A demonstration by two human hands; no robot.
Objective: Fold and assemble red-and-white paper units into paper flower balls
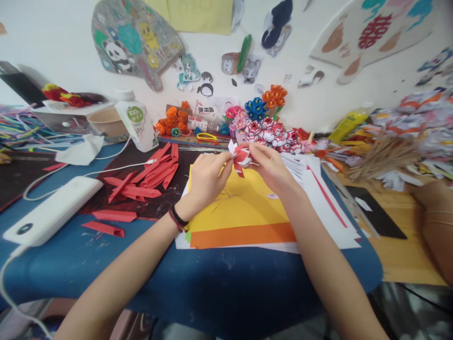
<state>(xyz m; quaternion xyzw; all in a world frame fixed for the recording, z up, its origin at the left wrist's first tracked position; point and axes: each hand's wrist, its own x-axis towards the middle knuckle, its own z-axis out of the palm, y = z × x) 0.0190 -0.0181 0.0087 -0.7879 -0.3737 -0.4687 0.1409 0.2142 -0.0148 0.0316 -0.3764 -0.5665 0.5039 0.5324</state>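
Note:
Between my two hands, above the yellow paper, is a red and white paper flower [241, 157] with pointed petals. My left hand [209, 175] pinches it from the left side, fingers closed. On the right side, my right hand [269, 166] has its thumb and fingers closed on the petals. Below lie yellow paper sheets [247, 203] with an orange strip [244, 235] along their near edge and white sheets [329, 212] underneath. To the left, a pile of folded red paper strips [152, 174] rests on a dark mat [102, 200].
A white power bank [53, 211] with cables lies on the blue table [219, 274] at left, near a white bottle [136, 120]. Finished paper flowers [271, 132] line the wall. Another person's arm [437, 217] is at the right edge, beside a black flat object [377, 212].

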